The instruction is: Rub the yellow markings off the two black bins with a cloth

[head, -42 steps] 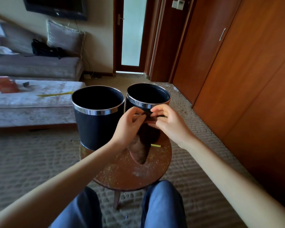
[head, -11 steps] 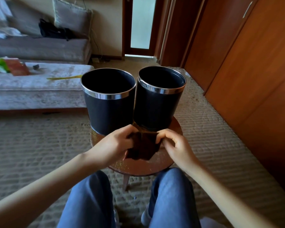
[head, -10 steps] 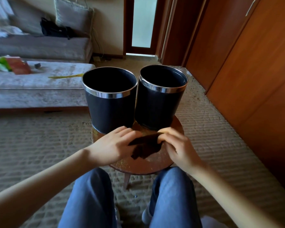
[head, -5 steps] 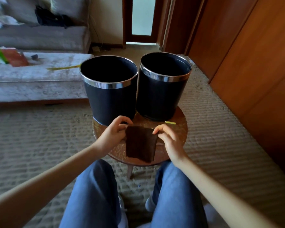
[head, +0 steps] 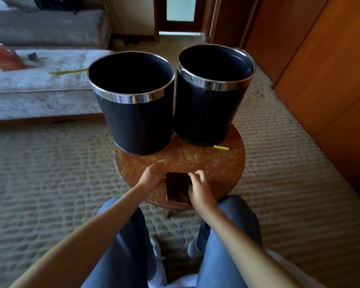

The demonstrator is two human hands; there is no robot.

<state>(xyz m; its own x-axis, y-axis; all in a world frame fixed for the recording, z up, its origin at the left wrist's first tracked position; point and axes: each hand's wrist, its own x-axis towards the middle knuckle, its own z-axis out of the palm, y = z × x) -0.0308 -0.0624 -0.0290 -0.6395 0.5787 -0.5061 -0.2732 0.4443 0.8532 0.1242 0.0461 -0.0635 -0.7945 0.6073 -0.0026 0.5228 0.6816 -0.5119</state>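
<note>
- Yellow-dusted stool [head: 220, 169]; bin [head: 137, 125] and second bin [head: 206, 115] beyond the hands.
- Left hand [head: 152, 176], right hand [head: 200, 189] pinch the folded cloth [head: 176, 189] between them.
- Best keep it thick, rub firmly.

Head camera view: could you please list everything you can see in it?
left bin: one, black, silver rim, far left on table
right bin: one, black, silver rim, beside it on table
table: one, round, brown, yellow-speckled, centre
cloth: one, dark brown, table's near edge
scrap: one, yellow, by right bin's base
sofa: one, grey, far left
legs: two, blue jeans, bottom
left hand: one, holds cloth's left edge
right hand: one, holds cloth's right edge
</note>
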